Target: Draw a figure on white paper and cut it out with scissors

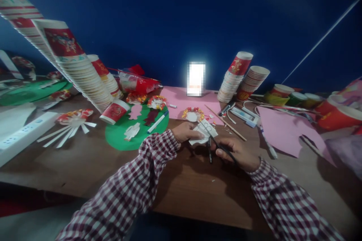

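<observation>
My left hand (pixel 185 132) pinches a small piece of white paper (pixel 200 140) with drawn lines on it, held above the brown table. From the other side, my right hand (pixel 236 152) is closed around a pair of dark-handled scissors (pixel 229 153), whose blades reach to the paper. A dark pen (pixel 210 154) shows just below the paper, between my hands. Just beyond the paper is a ring of red and yellow pieces with a pale centre (pixel 193 114), on a pink sheet (pixel 181 99).
A green disc (pixel 115 135) holds paper cutouts and a marker (pixel 157 121). Stacked paper cups (pixel 82 71) lean at left, more cups (pixel 236 75) at right. A power strip (pixel 26 133) lies far left, a cut pink sheet (pixel 285 128) at right. A bright screen (pixel 196 79) stands at the back.
</observation>
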The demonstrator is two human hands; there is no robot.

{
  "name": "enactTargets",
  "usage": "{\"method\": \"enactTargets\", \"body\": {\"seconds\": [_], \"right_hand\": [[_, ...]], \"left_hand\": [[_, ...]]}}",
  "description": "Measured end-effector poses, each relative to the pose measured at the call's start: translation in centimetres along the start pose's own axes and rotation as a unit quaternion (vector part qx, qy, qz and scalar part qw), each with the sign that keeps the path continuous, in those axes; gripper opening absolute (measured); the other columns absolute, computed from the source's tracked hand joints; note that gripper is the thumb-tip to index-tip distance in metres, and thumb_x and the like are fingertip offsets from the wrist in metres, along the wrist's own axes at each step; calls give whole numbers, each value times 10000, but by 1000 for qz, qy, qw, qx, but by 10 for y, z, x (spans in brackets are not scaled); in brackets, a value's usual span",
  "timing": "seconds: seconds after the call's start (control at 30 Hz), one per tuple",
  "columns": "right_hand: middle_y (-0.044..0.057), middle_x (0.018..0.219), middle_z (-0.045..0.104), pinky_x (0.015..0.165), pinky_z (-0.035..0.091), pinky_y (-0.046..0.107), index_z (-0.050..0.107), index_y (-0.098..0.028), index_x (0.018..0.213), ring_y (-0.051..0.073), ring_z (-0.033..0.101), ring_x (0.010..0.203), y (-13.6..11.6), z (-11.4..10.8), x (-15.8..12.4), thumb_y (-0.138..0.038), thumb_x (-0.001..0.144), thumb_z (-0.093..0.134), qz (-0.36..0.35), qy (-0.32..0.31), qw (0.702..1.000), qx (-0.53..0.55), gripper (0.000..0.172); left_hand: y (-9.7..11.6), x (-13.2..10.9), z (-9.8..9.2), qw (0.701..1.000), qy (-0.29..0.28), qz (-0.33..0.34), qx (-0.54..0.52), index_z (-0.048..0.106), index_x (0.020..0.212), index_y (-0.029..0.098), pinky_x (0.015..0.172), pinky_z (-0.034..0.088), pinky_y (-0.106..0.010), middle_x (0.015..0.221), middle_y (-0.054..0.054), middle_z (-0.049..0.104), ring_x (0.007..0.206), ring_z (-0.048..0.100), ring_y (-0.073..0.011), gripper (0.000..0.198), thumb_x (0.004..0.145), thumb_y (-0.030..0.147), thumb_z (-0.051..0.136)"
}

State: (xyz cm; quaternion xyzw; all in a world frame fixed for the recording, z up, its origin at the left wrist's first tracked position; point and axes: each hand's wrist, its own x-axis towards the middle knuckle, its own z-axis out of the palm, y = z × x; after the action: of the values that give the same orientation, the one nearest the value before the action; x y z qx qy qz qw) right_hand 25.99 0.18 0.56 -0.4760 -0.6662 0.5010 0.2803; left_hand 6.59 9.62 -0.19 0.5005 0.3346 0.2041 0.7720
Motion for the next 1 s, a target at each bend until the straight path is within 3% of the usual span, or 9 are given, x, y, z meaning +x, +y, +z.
{"method": "enactTargets", "body": {"seconds": [0.5,1.0], "right_hand": [[-30,567,462,443,295,192,592,-130,830,71,372,466,-2,0,1,-460,793,535,-6,14,999,-41,337],[4,668,549,527,363,199,605,-132,805,94,455,562,-4,-1,1,-426,806,531,-25,32,996,-84,303]], "left_hand": [[-1,1,-2,1000,-2,1,7,668,709,68,546,395,-204,652,-38,639,559,538,-96,279,485,208,759],[-2,1,-1,1000,-1,1,-2,672,726,79,568,414,-204,664,-31,648,575,552,-98,274,495,200,757]]}}
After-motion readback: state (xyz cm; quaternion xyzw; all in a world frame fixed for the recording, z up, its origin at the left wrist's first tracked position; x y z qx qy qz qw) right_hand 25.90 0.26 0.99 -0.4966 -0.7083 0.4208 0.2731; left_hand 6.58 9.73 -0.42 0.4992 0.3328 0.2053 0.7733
